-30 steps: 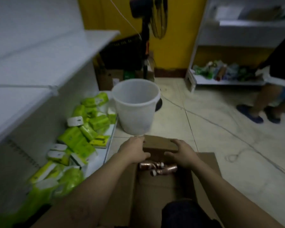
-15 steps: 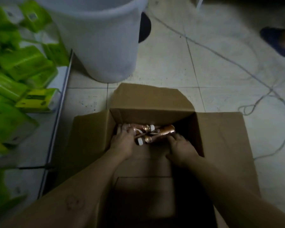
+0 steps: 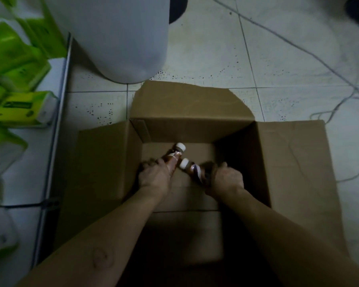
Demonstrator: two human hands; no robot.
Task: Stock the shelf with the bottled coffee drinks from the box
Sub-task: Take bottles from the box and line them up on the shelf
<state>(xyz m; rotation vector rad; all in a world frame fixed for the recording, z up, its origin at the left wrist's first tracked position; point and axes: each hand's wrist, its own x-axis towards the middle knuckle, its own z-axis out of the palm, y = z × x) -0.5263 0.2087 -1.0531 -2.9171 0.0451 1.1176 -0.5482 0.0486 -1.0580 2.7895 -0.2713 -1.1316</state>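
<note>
View from above of one open brown cardboard box [image 3: 195, 125] on a pale tiled floor [image 3: 216, 59], filling the centre and stretching toward 6 o'clock. Three flaps lie folded outward, at 9, 12 and 3 o'clock. Two bare forearms reach in from 6 o'clock.

Inside, near the box's far wall, are two brown bottled coffee drinks with white caps. The left hand [image 3: 155, 175] has its grip closed round the left bottle [image 3: 175, 155], whose cap points toward 1 o'clock. The right hand [image 3: 224, 179] has its grip closed round the right bottle [image 3: 192, 169], whose cap points toward 10 o'clock and sits just beside the left bottle's body.

One white plastic bucket [image 3: 116, 38] stands on the floor at 11 o'clock, near the far flap. At 9 o'clock, a low white shelf [image 3: 56, 83] carries bright green packs [image 3: 19, 104], too blurred to count. A thin grey cable [image 3: 298, 48] trails across the tiles at 2 o'clock.
</note>
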